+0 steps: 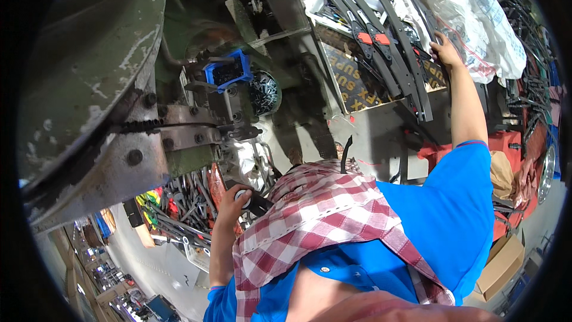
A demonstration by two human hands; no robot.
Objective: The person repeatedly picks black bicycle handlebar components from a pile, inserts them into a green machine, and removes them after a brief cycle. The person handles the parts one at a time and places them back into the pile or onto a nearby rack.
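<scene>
My left hand [229, 206] is low beside the checked apron, its fingers closed round a short black part [258, 204] with a pale round spot by the thumb. Out to the right, my right hand [448, 52] has its fingers curled at a long, curved black strip [419, 9] that looks like a wiper blade. The fingertips partly hide that contact. Several more long black wiper blades [381, 53], some with red clips, lie side by side across a bench left of this hand.
A large green machine [95, 65] fills the left, with a blue bin [229, 71] of small dark parts and a round tub [265, 92] of metal pieces. A white plastic bag [482, 24] lies beyond the right hand. Black parts are heaped at lower left [190, 200].
</scene>
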